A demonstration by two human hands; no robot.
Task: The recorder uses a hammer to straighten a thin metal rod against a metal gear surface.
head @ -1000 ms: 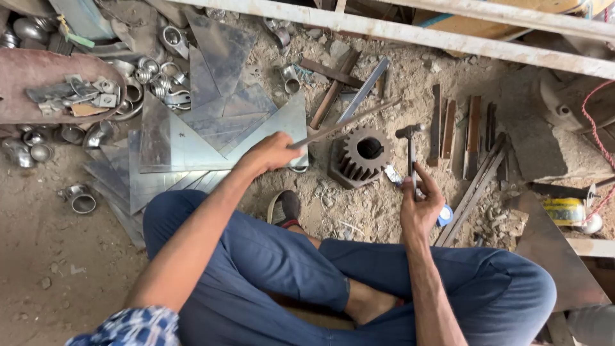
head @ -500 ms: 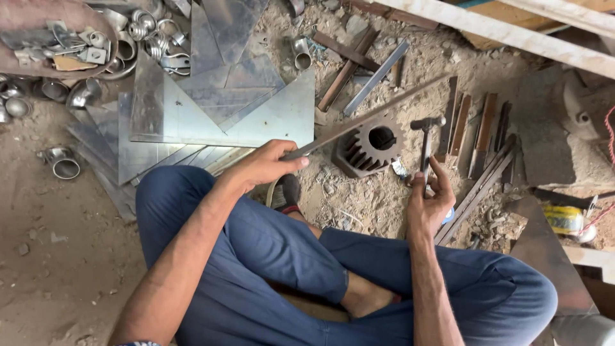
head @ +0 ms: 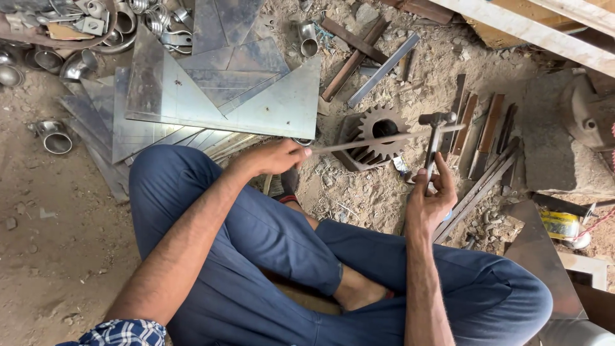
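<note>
A person sits cross-legged on the sandy floor [head: 57,256] in dark blue trousers, seen from above. The left hand [head: 277,157] is closed around the near end of a thin metal strip [head: 384,139], its fingers [head: 296,154] curled tight on it, and the strip runs out to the right, roughly level, passing over the top of a large toothed gear [head: 375,138] that rests on the ground just beyond the knees. The right hand [head: 434,195] grips the handle of a small hammer [head: 435,138], fingers wrapped fully about the lower part of the handle, with the hammer standing nearly upright and its head close to the far end of the strip; whether head and strip actually touch cannot be told. Just right of the hammer lie several flat bars and files [head: 483,128] side by side in the dirt. To the upper left, overlapping sheets of galvanised metal [head: 224,90] are stacked, some cut to triangular shapes, their edge reaching near the left hand. Beyond them sits a scatter of shiny pipe fittings and rings [head: 96,25], with a single short pipe piece [head: 54,138] lying apart on the left. A pale wooden beam [head: 532,35] crosses the top right corner.
</note>
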